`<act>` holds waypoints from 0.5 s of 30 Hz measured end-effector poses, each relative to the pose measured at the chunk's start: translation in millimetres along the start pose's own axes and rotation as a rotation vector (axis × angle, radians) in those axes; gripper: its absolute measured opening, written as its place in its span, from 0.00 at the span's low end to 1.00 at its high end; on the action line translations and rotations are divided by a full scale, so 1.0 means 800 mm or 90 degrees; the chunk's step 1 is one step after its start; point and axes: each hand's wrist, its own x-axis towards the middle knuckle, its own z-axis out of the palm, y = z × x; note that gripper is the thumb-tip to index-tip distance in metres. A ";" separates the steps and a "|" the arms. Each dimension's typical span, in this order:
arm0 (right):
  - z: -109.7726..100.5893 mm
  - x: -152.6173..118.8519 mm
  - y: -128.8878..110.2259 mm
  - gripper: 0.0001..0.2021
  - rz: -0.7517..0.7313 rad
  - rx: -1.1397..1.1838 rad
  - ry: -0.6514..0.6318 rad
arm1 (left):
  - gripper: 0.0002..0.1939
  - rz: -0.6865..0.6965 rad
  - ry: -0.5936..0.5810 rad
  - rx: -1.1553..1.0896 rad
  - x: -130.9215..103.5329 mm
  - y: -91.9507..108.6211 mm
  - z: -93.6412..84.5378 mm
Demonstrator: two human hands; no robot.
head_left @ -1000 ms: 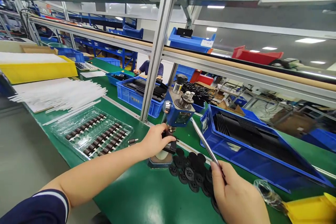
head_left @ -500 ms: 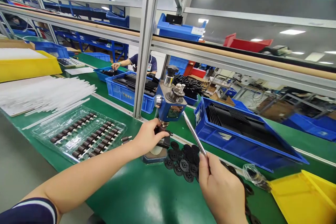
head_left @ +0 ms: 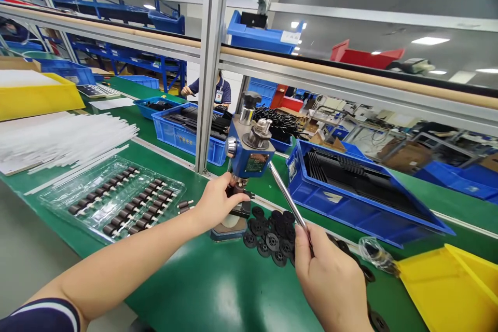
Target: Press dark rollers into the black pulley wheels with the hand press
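Observation:
A blue bench press (head_left: 252,153) with a silver ram and top fittings stands on the green table. My right hand (head_left: 330,270) is closed around its slanting metal lever (head_left: 288,194). At the press's lower end, my left hand (head_left: 218,199) pinches a small black part (head_left: 244,196) below the ram; my fingers partly hide it. To the right of the press base lie several black slotted discs (head_left: 272,241), some overlapping. Left of the base, dark rollers with white shaft ends (head_left: 124,213) sit in rows in a clear plastic tray (head_left: 91,223).
A blue bin (head_left: 342,212) of black flat parts stands behind my right hand. Nearer is a yellow bin (head_left: 447,285). White strips (head_left: 89,137) lie at the left. An upright metal post (head_left: 208,72) rises behind the press. A co-worker (head_left: 220,91) sits across the table.
The view has shifted slightly. Both my hands keep their grips, with the lever at about the same slant. The co-worker's hand has moved up from the small blue bin.

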 end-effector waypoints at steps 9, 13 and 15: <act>0.013 -0.008 -0.007 0.13 0.003 -0.104 0.073 | 0.13 0.072 0.055 0.078 -0.003 -0.005 0.003; 0.001 -0.002 -0.005 0.13 -0.001 -0.017 0.059 | 0.15 0.072 0.060 0.122 0.002 -0.001 0.001; -0.017 0.006 -0.003 0.14 0.003 0.054 0.061 | 0.15 0.042 0.043 0.097 0.003 0.003 -0.003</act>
